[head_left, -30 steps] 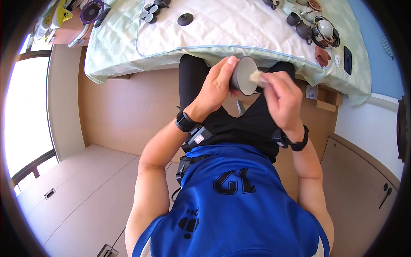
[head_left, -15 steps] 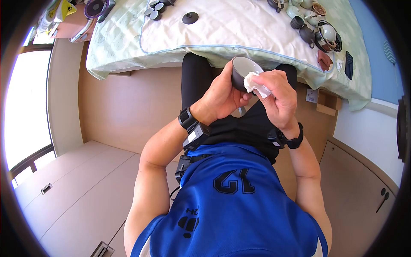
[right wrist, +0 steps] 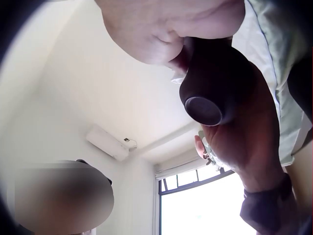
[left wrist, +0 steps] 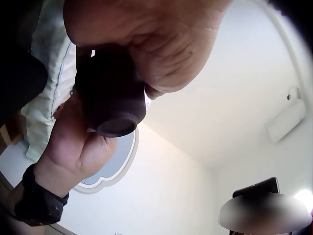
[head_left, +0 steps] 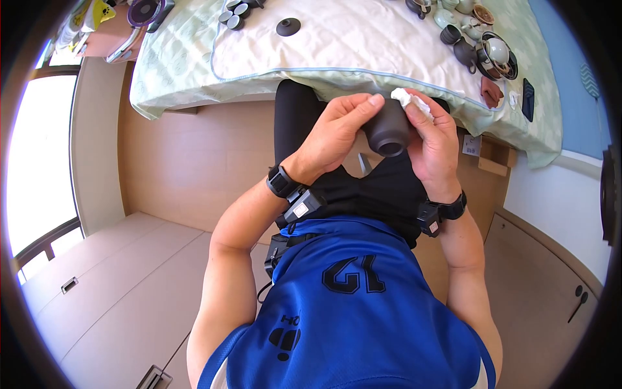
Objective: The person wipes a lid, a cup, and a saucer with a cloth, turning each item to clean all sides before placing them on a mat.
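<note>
Between the two hands a dark cup (head_left: 389, 129) is tilted so its ringed base faces the person. The left hand (head_left: 334, 133) grips its left side, thumb along the wall near the rim. On the other side the right hand (head_left: 435, 146) holds the cup and pinches a crumpled white tissue (head_left: 414, 104) near the rim. The cup's base shows in the left wrist view (left wrist: 117, 126) and in the right wrist view (right wrist: 204, 110). The inside of the cup is hidden.
A dark lid (head_left: 287, 26) and several small cups (head_left: 234, 23) lie on the white quilted cloth (head_left: 350, 45). Teapots (head_left: 464, 53), a brown cloth (head_left: 491, 92) and a dark phone-like object (head_left: 528, 99) are at the right.
The cup has turned from its open mouth showing to its base facing the person. The right hand with the tissue has moved from the mouth to the cup's right side.
</note>
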Motion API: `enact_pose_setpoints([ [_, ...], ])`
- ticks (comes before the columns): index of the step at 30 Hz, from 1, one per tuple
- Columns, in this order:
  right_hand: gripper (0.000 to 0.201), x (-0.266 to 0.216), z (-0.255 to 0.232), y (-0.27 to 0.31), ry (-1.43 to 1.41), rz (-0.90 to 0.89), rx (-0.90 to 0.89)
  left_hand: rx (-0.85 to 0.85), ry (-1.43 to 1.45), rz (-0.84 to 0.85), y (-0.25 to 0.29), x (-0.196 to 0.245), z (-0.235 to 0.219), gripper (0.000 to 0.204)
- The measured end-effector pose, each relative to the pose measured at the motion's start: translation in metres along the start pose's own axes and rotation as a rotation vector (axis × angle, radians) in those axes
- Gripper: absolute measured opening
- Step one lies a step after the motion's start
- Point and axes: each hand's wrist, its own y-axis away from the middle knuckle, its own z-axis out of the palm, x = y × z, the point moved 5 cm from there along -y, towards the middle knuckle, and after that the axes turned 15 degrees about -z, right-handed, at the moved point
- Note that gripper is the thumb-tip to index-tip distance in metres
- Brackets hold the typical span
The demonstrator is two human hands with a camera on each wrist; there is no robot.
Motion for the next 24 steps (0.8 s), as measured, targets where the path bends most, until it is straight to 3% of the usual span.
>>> enact_pose_setpoints([
  [1,0.028,0.002,0.000,0.000,0.011,0.009,-0.025,-0.009,0.046,-0.016,0.001,-0.001,-0.001,0.035],
  [4,0.024,-0.010,-0.001,-0.006,0.428,-0.203,-0.101,-0.021,0.130,-0.056,0.002,-0.005,-0.002,0.032],
  [7,0.020,-0.030,0.008,-0.003,0.561,-0.369,-0.108,-0.002,0.133,-0.061,0.003,-0.005,-0.003,0.031],
  [10,0.021,-0.041,0.028,0.002,0.655,-0.500,-0.366,-0.010,0.173,-0.051,0.002,-0.008,-0.005,0.030],
  [15,0.019,-0.041,0.037,0.009,0.743,-0.597,-0.478,-0.074,0.150,-0.004,0.000,-0.006,-0.004,0.030],
  [19,0.019,-0.034,0.019,-0.001,0.785,-0.547,-0.311,0.015,0.152,-0.039,0.004,-0.007,-0.002,0.029],
  [22,0.019,-0.044,0.029,0.010,0.761,-0.573,-0.327,0.035,0.147,-0.020,0.003,-0.004,-0.004,0.029],
  [24,0.019,-0.045,0.044,0.017,0.695,-0.548,-0.480,-0.031,0.155,-0.007,0.000,-0.008,-0.012,0.029],
])
